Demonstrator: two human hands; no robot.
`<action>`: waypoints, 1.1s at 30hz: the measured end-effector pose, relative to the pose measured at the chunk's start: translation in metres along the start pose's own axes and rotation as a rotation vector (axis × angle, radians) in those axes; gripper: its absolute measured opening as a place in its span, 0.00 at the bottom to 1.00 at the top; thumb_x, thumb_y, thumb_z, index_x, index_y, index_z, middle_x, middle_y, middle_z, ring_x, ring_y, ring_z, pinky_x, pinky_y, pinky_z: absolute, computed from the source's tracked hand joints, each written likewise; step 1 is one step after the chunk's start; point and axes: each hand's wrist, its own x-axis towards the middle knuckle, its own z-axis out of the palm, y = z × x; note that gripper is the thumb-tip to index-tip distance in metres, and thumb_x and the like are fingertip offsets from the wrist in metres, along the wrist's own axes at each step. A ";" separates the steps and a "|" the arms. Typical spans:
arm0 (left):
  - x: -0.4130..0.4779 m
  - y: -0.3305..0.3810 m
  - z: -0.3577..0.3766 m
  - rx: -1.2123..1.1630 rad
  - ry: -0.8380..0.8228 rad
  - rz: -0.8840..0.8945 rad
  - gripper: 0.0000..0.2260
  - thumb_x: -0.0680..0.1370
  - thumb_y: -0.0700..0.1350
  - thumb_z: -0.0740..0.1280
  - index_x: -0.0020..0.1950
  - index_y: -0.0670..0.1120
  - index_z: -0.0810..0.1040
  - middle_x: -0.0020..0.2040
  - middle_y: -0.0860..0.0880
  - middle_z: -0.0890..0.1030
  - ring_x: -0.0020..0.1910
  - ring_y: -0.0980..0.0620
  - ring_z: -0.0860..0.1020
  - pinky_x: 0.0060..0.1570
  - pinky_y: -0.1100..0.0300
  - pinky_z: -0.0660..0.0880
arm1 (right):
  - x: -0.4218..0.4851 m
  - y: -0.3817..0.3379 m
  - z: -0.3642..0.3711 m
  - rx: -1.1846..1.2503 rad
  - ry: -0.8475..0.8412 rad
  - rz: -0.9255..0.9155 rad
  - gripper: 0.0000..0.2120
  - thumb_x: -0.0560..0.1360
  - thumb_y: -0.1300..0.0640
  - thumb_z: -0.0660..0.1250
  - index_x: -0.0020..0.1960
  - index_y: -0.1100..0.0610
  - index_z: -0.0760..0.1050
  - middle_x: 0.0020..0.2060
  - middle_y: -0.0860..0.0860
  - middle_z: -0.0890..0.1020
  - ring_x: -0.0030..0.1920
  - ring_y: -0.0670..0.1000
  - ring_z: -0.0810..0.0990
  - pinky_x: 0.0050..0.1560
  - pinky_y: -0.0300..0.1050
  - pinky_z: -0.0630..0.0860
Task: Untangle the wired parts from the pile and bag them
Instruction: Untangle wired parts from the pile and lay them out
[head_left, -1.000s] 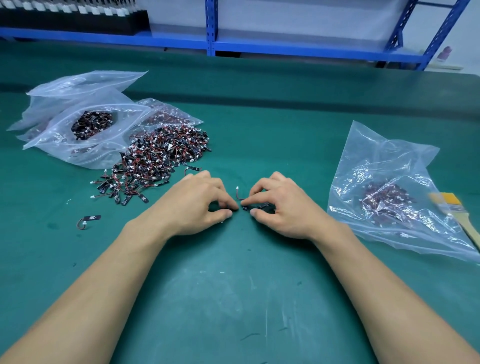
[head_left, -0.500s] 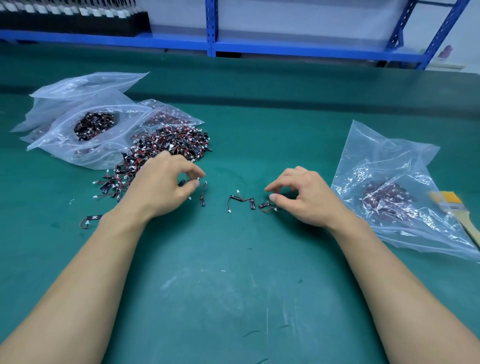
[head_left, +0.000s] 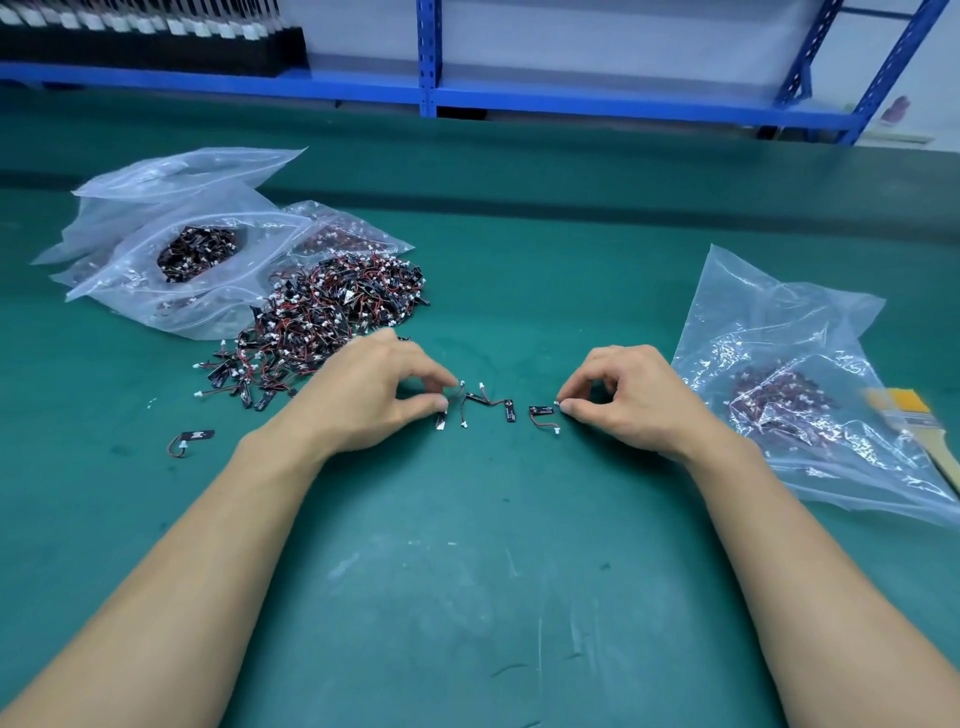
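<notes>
- Pinching with thumb and forefinger, the left hand (head_left: 374, 397) holds the left part (head_left: 441, 422) by its wire. The right hand (head_left: 623, 402) holds the right part (head_left: 540, 411) at its white plug. Both parts lie on the surface (head_left: 478, 597) at mid-width.
- Between them lies a middle pair (head_left: 488, 402) whose wires seem crossed. I judge this to be the knot to free.
- Draw each part outward slowly and low along the surface. Grip the plug or black tab, not the bare wire, since thin leads could tear under a tug.
- If a wire snags, slacken it and lift the loop over the plug rather than pulling harder.
- The pile (head_left: 332, 312) sits toward the far left, touching the left bags (head_left: 156, 270). Keep freed parts away from it so they do not re-tangle.
- The bag (head_left: 779, 332) by the right edge holds parts, though I cannot make out its mouth. The right hand is nearer, so it suits the bagging.
- A stray part (head_left: 195, 436) lies toward the left edge and should not be forgotten. A brush (head_left: 906, 402) lies at the right edge by the bag.
</notes>
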 end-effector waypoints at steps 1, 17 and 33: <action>0.000 -0.003 -0.002 0.019 0.081 -0.032 0.08 0.76 0.48 0.73 0.55 0.53 0.84 0.47 0.58 0.83 0.47 0.51 0.73 0.51 0.54 0.72 | 0.000 0.001 0.000 0.000 0.020 0.006 0.04 0.71 0.59 0.76 0.41 0.51 0.86 0.35 0.43 0.80 0.37 0.37 0.76 0.38 0.28 0.67; 0.006 -0.031 0.001 0.344 0.037 -0.348 0.25 0.76 0.51 0.68 0.74 0.57 0.71 0.65 0.53 0.71 0.63 0.46 0.65 0.64 0.47 0.63 | 0.003 0.007 0.004 -0.027 0.141 0.046 0.05 0.75 0.56 0.72 0.42 0.49 0.85 0.36 0.41 0.78 0.37 0.38 0.73 0.38 0.36 0.63; 0.008 -0.034 0.003 0.303 0.097 -0.267 0.02 0.80 0.51 0.67 0.50 0.57 0.80 0.48 0.57 0.79 0.49 0.52 0.65 0.51 0.51 0.60 | 0.004 0.007 0.006 -0.039 0.126 0.047 0.05 0.75 0.56 0.72 0.41 0.49 0.85 0.35 0.41 0.78 0.37 0.39 0.73 0.38 0.36 0.64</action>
